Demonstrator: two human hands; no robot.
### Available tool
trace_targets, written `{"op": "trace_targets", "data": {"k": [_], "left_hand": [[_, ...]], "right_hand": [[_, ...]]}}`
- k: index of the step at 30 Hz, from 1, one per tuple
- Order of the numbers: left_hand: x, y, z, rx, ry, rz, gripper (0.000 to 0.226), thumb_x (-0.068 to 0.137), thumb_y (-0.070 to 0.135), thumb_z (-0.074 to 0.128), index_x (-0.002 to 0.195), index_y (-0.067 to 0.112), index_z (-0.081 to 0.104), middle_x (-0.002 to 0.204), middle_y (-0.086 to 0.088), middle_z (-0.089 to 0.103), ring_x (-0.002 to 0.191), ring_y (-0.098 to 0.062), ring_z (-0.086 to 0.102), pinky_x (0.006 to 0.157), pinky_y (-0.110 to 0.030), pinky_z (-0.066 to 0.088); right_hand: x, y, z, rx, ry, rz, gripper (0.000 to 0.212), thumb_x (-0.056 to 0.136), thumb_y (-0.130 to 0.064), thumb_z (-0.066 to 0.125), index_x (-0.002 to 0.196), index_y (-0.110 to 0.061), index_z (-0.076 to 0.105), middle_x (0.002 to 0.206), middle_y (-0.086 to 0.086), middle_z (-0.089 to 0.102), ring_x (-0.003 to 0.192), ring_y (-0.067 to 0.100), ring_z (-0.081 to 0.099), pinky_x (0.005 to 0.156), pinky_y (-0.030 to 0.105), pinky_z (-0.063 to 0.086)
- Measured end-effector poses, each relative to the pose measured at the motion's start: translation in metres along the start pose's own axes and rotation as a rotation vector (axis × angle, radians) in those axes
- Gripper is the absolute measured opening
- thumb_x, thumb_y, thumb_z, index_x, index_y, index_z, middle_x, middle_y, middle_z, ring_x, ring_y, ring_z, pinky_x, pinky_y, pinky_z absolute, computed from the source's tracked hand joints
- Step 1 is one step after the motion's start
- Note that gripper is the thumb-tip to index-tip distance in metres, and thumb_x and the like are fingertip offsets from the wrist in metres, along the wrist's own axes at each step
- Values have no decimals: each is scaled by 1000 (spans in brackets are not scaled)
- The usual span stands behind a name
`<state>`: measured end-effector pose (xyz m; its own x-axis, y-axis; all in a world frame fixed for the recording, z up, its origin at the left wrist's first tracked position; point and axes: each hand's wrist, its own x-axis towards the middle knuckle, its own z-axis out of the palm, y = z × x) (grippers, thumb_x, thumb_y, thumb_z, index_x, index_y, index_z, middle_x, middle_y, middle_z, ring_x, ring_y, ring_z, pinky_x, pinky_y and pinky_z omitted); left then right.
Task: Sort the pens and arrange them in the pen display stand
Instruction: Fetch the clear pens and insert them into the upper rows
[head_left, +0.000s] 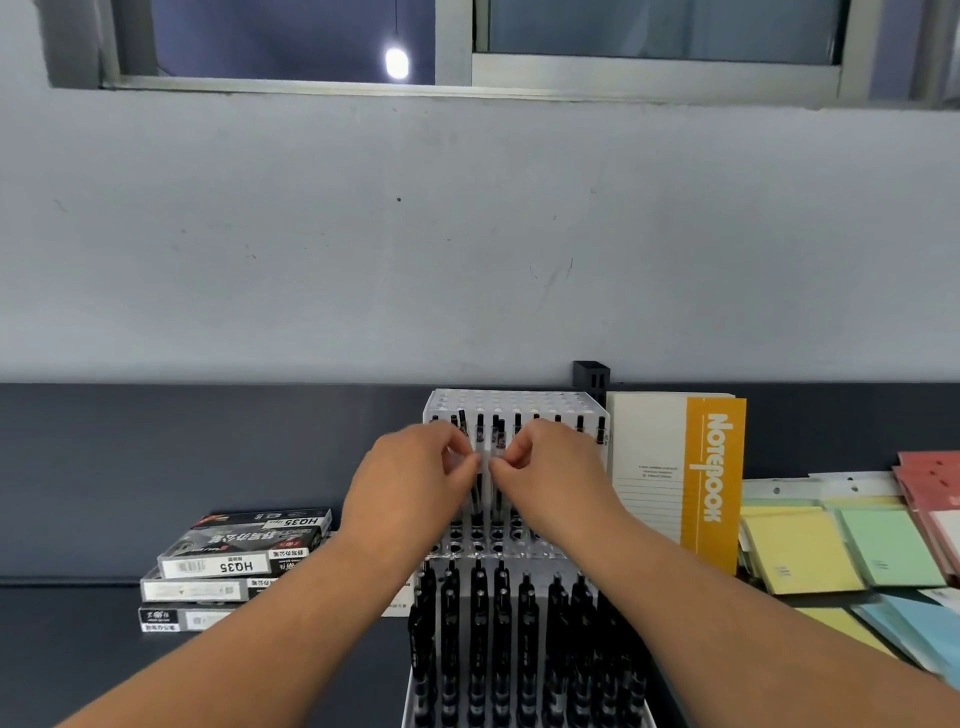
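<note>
Now, left hand (410, 483): fingers (460, 447) curling, pinching a pen (476, 499) in the upper tier.
Right hand (550, 478): fingers (511, 452) pinching the neighbouring pen (500, 439), nearly touching the left fingertips.
Pen display stand (514, 402): sitting mid-desk (78, 649) by the back edge, black pens (501, 623) filling its lower tier, notebook (714, 467) just beside.
</note>
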<state>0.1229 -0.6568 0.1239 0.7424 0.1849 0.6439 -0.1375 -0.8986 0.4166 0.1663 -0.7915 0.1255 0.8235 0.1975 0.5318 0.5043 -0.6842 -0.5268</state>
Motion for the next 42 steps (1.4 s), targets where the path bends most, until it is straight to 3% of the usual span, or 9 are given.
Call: {"op": "trace_targets", "data": {"k": [3,6,9,15,23,27,31,39,42], "left_hand": [[12,-1,-6,19,71,23,16,91,36,58,102,29,67,77,13,53,68,-6,53,61,-22,39],[26,1,-8,127,67,14,27,93,40,52,114,30,64,99,5,54,89,-14,56,72,-27,42],[39,4,-10,191,19,-34,30,91,44,51,114,30,64,116,3,55,101,-17,59,74,-29,45],[43,8,-4,326,-62,28,33,92,38,50,117,23,65,125,1,54,115,-19,52,86,-33,46],[28,6,0,366,32,149,35,95,40,43,126,30,57,124,11,61,118,-13,52,96,-29,35],[29,8,-4,322,76,163,27,95,41,46,115,35,63,115,15,64,116,-11,50,97,-29,29],[33,13,-9,209,25,125,17,92,34,54,96,30,71,98,13,72,99,-12,62,93,-33,43],[37,17,-6,184,-47,89,16,92,35,57,98,28,70,98,11,72,96,-13,64,91,-34,46],[37,15,-7,167,-44,90,16,92,34,57,99,28,70,98,11,72,96,-11,64,92,-33,45]], "right_hand": [[0,-4,1,-50,-16,-24,17,90,-29,60,75,-26,54,82,-9,63,76,5,55,56,15,35],[-1,-4,2,-23,-15,-18,13,90,-30,60,78,-25,56,80,-11,62,74,2,54,56,13,35],[-1,-3,1,-9,-29,-12,16,90,-30,61,76,-26,55,77,-13,59,69,-1,51,55,10,33],[0,1,1,15,-26,-11,15,90,-30,62,77,-25,56,73,-15,56,64,-3,51,51,9,32],[-1,2,0,22,-22,-26,17,91,-31,62,76,-27,54,74,-13,58,65,-1,53,52,9,34],[0,-1,1,-26,-15,-46,13,89,-27,61,78,-24,56,77,-11,60,72,3,53,57,16,38],[1,-1,1,-65,-22,-79,8,90,-26,59,84,-21,57,82,-7,62,80,10,55,67,23,41],[1,1,0,-66,-25,-72,9,90,-26,59,84,-19,57,84,-5,63,83,13,57,72,29,48],[2,0,2,-107,-26,-85,10,91,-27,57,85,-21,54,87,-4,63,86,14,56,71,28,44]]}}
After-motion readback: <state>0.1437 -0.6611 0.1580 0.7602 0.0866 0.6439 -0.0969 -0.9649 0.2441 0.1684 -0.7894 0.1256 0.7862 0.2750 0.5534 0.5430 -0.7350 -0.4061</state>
